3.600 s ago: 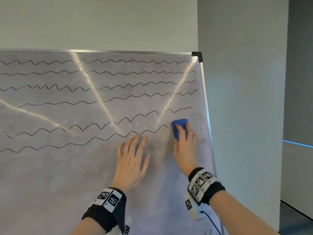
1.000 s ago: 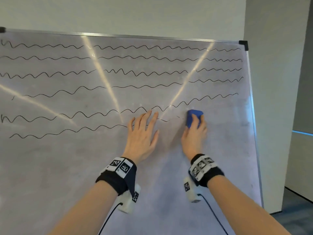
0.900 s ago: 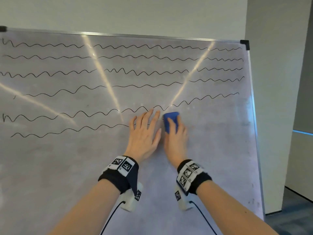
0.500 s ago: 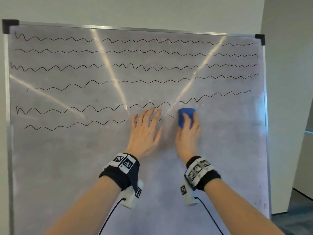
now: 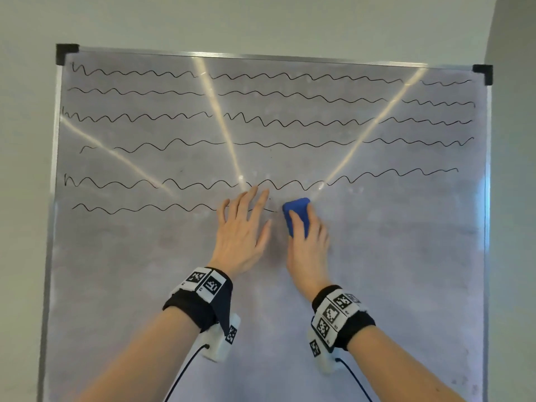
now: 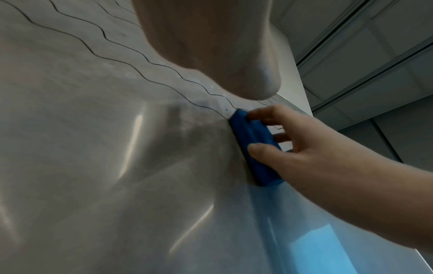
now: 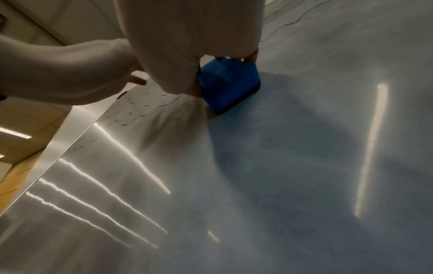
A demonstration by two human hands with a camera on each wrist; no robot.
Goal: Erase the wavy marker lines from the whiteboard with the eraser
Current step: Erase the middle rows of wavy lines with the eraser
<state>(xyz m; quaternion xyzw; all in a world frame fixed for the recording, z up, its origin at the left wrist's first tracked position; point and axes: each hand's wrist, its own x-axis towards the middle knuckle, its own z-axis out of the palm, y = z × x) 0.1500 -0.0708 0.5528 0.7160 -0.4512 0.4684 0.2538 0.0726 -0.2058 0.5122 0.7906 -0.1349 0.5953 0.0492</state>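
Whiteboard [image 5: 406, 271] carried six wavy lines, the lowest [image 5: 145, 208] reaching to the left hand [image 5: 242, 236], which lay flat and open, bracing. Just right, the right hand [image 5: 307, 248] had its grip around the blue eraser [image 5: 295, 211]; firm, overlapping leftward strokes would probably clear it best.

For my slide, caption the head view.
Right hand wipes a blue eraser along the lowest wavy line; left hand braces the whiteboard.
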